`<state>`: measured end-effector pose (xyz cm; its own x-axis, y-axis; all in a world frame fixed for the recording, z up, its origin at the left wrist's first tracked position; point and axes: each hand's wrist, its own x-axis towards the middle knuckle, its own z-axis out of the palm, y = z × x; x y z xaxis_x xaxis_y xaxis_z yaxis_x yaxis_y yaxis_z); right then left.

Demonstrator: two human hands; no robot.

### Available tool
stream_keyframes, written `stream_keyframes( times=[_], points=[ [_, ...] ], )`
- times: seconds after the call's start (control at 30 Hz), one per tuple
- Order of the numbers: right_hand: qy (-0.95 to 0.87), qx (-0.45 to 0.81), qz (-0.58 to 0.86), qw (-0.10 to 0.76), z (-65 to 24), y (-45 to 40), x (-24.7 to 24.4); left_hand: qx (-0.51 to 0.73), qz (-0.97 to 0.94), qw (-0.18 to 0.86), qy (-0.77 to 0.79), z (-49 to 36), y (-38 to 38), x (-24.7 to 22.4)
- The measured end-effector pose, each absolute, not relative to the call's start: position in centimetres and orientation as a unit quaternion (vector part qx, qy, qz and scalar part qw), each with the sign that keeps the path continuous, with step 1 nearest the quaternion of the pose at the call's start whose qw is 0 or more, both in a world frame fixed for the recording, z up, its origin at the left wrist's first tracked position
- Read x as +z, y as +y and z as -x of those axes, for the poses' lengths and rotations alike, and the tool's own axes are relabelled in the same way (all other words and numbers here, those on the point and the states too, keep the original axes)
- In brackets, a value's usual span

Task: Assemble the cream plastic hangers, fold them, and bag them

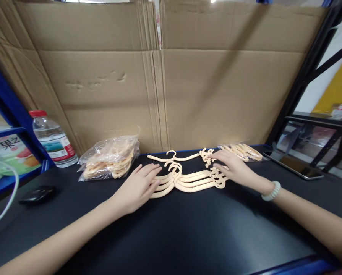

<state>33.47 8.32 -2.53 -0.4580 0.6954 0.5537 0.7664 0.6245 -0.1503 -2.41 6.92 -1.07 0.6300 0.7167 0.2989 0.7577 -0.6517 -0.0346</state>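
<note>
Several cream-coloured clothes hangers (195, 182) lie overlapped on the black table, their hooks bunched at the middle. My left hand (140, 187) rests over their left ends, fingers stretched out, hiding those tips. Behind them lies a single hanger (185, 157), apart from the stack. Small cream pieces (206, 156) with curved shapes are heaped at its right end. My right hand (236, 168) reaches over from the right, thumb and fingers apart, its fingertips beside the heap. More curved cream pieces (220, 182) sit at the right ends of the stacked hangers, partly under my right hand.
A clear bag of cream hangers (110, 158) lies at the back left, near a water bottle (54, 139) and a black mouse (38, 194). Another bag of cream pieces (243, 151) and a phone (294, 165) lie at right. Cardboard (107, 84) walls off the back.
</note>
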Motion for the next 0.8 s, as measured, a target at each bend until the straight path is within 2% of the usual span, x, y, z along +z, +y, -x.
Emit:
stream_keyframes(
  times=[0.13,0.47,0.63,0.8],
  points=[
    [-0.857,-0.056,0.438,0.267,-34.9,12.0,-1.7,-0.142,0.883,0.086,-0.438,1.5,10.4,-0.1],
    [-0.895,0.007,0.395,0.209,-33.7,16.1,-1.6,-0.051,0.873,0.096,-0.475,-1.5,16.9,-0.8],
    [-0.889,0.020,0.394,0.233,-33.7,16.4,-1.8,-0.047,0.866,0.098,-0.488,-1.4,17.3,-0.4],
    [-0.851,0.011,0.411,0.326,-33.8,16.8,-1.6,-0.070,0.866,0.095,-0.486,-1.2,16.9,0.0]
  ],
)
